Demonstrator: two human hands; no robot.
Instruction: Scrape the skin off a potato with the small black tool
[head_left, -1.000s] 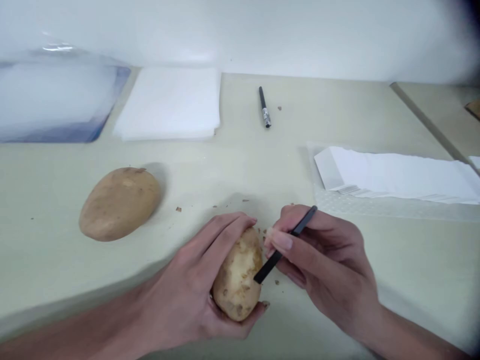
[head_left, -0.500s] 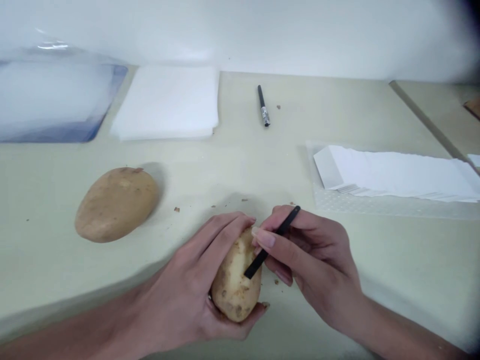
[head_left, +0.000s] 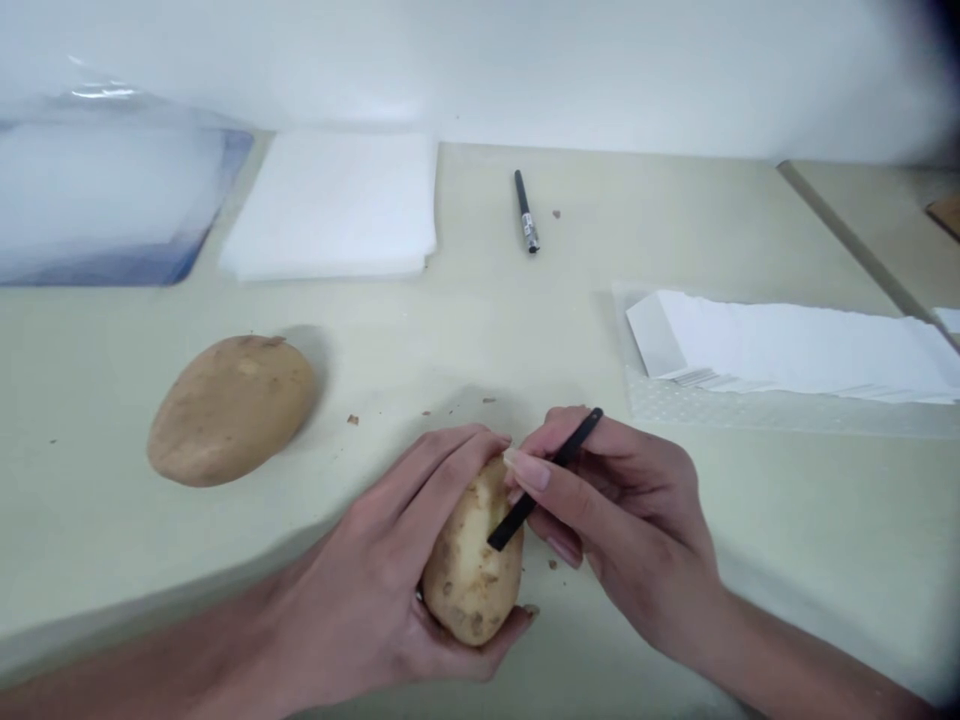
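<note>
My left hand wraps round a potato, fingers over its far end and thumb at its near end. A pale strip without skin runs along the potato's upper side. Between the thumb and fingers of my right hand is a thin, flat black stick-like tool. Its lower tip lies over the pale strip, touching it or just above; I cannot tell which. A second, larger potato rests on the table to the left, with a loose flake of skin at its top.
Small brown skin bits lie scattered on the table. Behind are a stack of white sheets, a blue-edged plastic packet and a black pen. To the right, a row of white cards sits on clear plastic.
The tip of the black tool has shifted very slightly up along the pale strip. My left hand and the held potato stay in nearly the same place.
</note>
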